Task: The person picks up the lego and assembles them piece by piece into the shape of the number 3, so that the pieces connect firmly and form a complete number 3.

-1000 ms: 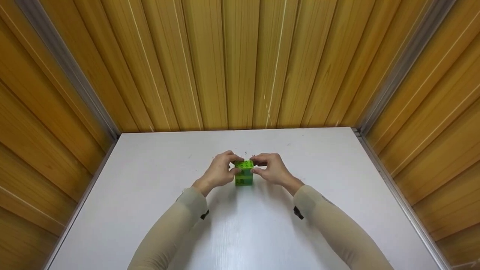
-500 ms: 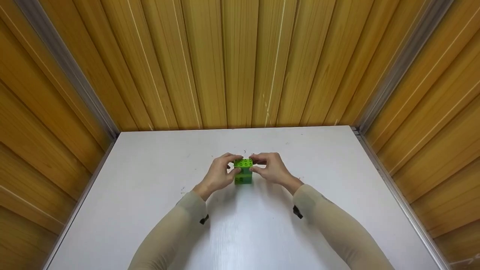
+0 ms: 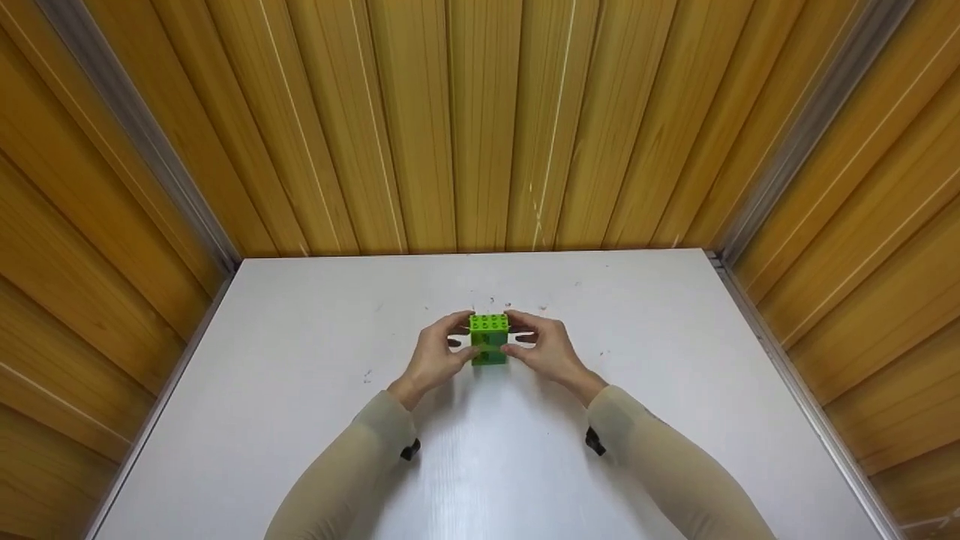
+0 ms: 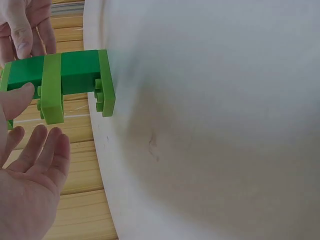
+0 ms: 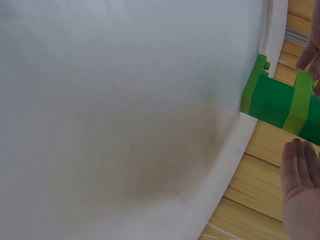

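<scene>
A stack of toy building bricks [image 3: 490,339] stands upright on the white table, light green studded layers alternating with dark green ones. My left hand [image 3: 435,352] holds its left side, thumb at the front near mid-height and index finger at the top back corner. My right hand [image 3: 551,351] grips the right side in the same way. The left wrist view shows the left thumb [image 4: 20,97] overlapping the stack [image 4: 80,70], the other fingers of that hand spread apart from it. At the right wrist view's edge, the dark green part [image 5: 272,100] sits above the lowest light green layer.
Yellow wood-look panels [image 3: 480,127] rise behind the white table [image 3: 300,330] and along both sides. Grey metal strips [image 3: 150,142] run down the corners. Small dark marks [image 3: 367,375] dot the tabletop.
Both thumbs have slid down from the upper part of the stack to about its middle, and the fingers have spread wider. The stack stays in about the same place.
</scene>
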Tool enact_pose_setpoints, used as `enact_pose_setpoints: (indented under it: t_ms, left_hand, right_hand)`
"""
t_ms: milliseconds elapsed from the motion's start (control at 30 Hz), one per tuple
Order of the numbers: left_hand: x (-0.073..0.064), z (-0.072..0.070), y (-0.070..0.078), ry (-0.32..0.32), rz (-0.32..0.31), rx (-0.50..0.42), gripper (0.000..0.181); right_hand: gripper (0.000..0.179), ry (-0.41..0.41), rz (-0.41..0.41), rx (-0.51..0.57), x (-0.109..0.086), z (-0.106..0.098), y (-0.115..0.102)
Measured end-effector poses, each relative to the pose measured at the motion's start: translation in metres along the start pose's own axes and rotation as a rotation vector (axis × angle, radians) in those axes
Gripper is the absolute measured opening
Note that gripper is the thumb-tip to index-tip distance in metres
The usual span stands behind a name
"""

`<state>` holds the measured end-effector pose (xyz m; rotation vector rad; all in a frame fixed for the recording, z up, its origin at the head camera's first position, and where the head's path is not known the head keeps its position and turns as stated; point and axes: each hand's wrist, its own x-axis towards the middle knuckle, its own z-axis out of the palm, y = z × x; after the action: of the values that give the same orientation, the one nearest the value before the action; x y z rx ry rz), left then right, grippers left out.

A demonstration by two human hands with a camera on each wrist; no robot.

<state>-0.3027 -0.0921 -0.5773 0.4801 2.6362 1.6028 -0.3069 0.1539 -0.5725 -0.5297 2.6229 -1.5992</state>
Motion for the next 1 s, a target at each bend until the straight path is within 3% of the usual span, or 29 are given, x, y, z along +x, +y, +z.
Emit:
enact_pose_setpoints:
  t_ms: [267,467,1000]
  left_hand:
    - [-0.002,0.007,-0.005,0.014,-0.016,-0.010,0.066]
    - [-0.002,0.013,-0.008,0.044,-0.013,-0.043,0.065]
    - [-0.007,0.014,0.002,0.061,-0.020,-0.034,0.077]
  right_hand:
    - [0.074,0.001,0.089,0.065,-0.001,0.013,0.007]
    - [0.068,0.041,0.094,0.073,0.001,0.022,0.007]
    - [0.071,0.041,0.118,0.154,-0.001,0.011,0.002]
